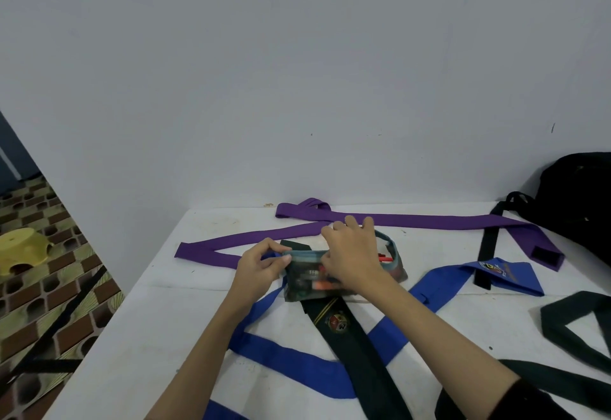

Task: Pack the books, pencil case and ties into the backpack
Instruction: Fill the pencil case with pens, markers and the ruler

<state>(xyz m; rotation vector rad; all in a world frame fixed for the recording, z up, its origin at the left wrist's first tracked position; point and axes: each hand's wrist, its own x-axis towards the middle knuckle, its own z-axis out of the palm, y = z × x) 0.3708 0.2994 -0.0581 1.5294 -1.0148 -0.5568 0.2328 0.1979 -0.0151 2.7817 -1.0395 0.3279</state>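
Packing is barely beginning: both grips, left hand [261,266] and right hand [350,259], are pinching the half-open pencil case [344,271] on the bench [165,337], ties lying around, backpack [582,201] far right, no books visible.

Home room (tiled floor [49,287], stool [23,249])

Soft, even light fills the room, dimmer than daylight, with a cool grey cast over the wall [297,72]. Shadows on the white table [172,314] are faint, pooling under the forearms at lower centre. No glare. Wide-angle bending curves the table edges toward the corners, and the backpack [582,194] at right sinks into detailless black
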